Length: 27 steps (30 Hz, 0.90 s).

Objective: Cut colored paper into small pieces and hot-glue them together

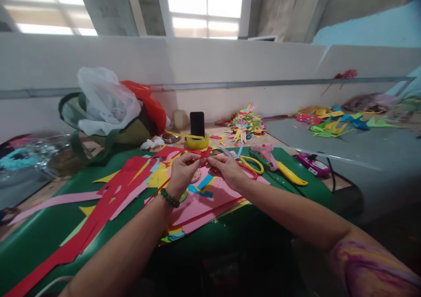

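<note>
My left hand, with a dark green bead bracelet at the wrist, pinches one side of a small red paper strip. The fingers of my right hand are closed on the other side of it. Both hands are just above a stack of pink sheets. Blue pieces lie on the stack between my wrists. Beyond my right hand are scissors with yellow handles. A pink glue gun lies farther right, beside a yellow banana-shaped pouch.
Long red strips spread across the green table cover at left. A phone stands behind a yellow tape roll. A colourful paper ball sits at the back. A bag stands back left, a purple device right.
</note>
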Each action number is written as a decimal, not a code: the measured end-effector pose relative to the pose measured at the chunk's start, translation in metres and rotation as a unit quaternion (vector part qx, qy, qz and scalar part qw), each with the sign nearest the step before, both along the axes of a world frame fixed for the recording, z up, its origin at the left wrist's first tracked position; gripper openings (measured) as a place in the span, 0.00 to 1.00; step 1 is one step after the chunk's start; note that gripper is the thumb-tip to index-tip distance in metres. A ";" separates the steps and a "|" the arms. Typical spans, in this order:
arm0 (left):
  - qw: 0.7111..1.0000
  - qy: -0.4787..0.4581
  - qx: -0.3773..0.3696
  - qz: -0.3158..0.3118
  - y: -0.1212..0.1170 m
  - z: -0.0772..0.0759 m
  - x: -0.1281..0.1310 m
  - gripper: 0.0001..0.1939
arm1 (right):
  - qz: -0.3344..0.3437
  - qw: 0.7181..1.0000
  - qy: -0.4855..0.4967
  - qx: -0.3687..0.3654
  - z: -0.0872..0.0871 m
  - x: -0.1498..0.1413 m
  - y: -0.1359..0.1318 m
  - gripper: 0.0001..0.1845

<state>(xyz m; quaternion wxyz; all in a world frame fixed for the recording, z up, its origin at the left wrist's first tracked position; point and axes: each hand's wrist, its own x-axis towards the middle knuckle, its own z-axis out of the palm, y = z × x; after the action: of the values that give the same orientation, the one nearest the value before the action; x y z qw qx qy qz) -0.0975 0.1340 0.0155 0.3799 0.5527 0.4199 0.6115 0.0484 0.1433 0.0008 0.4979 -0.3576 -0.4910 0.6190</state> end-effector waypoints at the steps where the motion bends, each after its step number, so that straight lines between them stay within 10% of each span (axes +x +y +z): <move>1: 1.000 0.009 -0.002 -0.008 -0.001 0.000 0.000 0.16 | -0.008 1.000 0.007 0.005 -0.002 0.000 0.003 0.22; 27: 0.994 -0.003 -0.083 -0.070 -0.011 0.015 -0.004 0.17 | -0.034 0.969 -0.102 0.224 -0.010 0.007 0.003 0.10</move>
<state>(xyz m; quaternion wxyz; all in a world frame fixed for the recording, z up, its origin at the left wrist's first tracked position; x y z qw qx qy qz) -0.1019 0.1231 0.0305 0.4679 0.5453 0.4281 0.5482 0.0552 0.1460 -0.0092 0.5334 -0.3150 -0.6531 0.4356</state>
